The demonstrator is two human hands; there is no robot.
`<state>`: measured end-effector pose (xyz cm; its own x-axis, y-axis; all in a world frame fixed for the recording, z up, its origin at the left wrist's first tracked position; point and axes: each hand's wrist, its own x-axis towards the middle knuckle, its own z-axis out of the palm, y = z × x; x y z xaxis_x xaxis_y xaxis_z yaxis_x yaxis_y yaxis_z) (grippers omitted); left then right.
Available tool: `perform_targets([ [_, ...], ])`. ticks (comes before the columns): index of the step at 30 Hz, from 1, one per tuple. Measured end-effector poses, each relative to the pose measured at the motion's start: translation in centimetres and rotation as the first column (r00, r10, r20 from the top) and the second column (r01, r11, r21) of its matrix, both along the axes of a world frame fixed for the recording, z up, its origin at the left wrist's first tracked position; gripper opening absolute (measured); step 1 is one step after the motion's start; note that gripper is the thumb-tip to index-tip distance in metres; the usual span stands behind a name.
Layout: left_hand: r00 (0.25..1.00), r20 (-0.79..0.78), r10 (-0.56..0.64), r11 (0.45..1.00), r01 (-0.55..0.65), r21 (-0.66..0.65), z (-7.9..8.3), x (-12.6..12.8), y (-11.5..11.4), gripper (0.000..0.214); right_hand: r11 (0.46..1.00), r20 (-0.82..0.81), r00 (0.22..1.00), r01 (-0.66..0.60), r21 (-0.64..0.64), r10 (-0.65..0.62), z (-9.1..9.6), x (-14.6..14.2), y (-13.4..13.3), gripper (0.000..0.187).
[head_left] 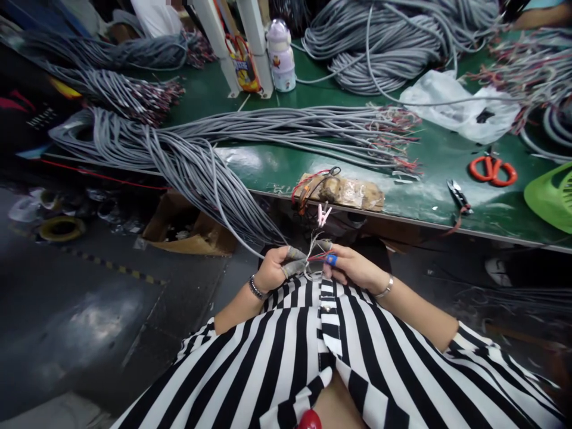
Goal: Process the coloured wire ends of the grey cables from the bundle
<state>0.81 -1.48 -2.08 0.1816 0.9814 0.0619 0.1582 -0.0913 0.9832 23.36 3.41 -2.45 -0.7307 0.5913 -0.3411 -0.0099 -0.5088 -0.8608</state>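
My left hand [277, 268] is closed around the end of a grey cable [232, 229] that runs up to the bundle on the bench; its fingertips wear grey wraps. My right hand [353, 267], with a blue wrap on one fingertip, pinches the thin coloured wires [316, 255] fanning out of that cable end. Both hands sit close together just below the bench edge, above my striped shirt. A pink clip [323, 214] hangs right above the wires.
A green bench [277, 167] carries bundles of grey cables [286, 128], a taped brown block [348, 190], small cutters [458, 195], orange scissors [493, 170], a white plastic bag [460, 104], a green basket [552, 196] and a bottle [281, 56]. A cardboard box [187, 229] lies on the floor.
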Motion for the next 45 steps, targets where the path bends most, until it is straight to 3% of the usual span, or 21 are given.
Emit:
perform_targets([
  [6,0.999,0.033,0.003,0.999,-0.002,-0.037,-0.5,-0.1,-0.2,0.032,0.996,-0.026,1.000,-0.014,-0.086,0.012,0.4,0.0,-0.5,0.028],
  [10,1.000,-0.006,-0.022,0.999,0.022,-0.025,-0.8,-0.2,-0.3,0.031,0.996,-0.033,0.999,-0.018,-0.088,0.015,0.5,-0.1,-0.5,0.036],
  [16,0.996,-0.047,-0.076,0.997,0.076,-0.007,-0.9,-0.3,-0.4,0.032,0.980,-0.084,0.996,-0.058,-0.191,0.043,0.4,-0.3,-0.2,0.037],
  [25,0.991,-0.092,-0.102,0.995,0.102,0.000,-1.4,-0.4,-0.4,0.032,0.965,-0.025,1.000,0.010,-0.261,-0.017,0.5,-0.8,-0.3,0.037],
  [34,0.991,-0.087,-0.102,0.995,0.100,-0.016,-0.9,-0.2,-0.3,0.034,0.948,-0.002,0.995,0.095,-0.303,-0.101,0.3,-1.2,-0.2,0.041],
  [42,0.993,-0.016,-0.113,0.990,0.111,-0.090,-0.6,-0.3,-0.3,0.036,0.908,0.023,0.962,0.263,-0.327,-0.270,-0.1,-1.4,0.5,0.036],
  [44,0.991,0.035,-0.133,0.985,0.136,-0.111,-0.5,-0.5,-0.6,0.036,0.848,0.059,0.903,0.420,-0.324,-0.425,-0.5,-0.6,2.0,0.031],
  [45,0.989,0.066,-0.135,0.982,0.142,-0.120,-0.6,-0.7,-0.8,0.036,0.786,0.100,0.841,0.534,-0.312,-0.532,-0.8,0.1,2.8,0.030],
])
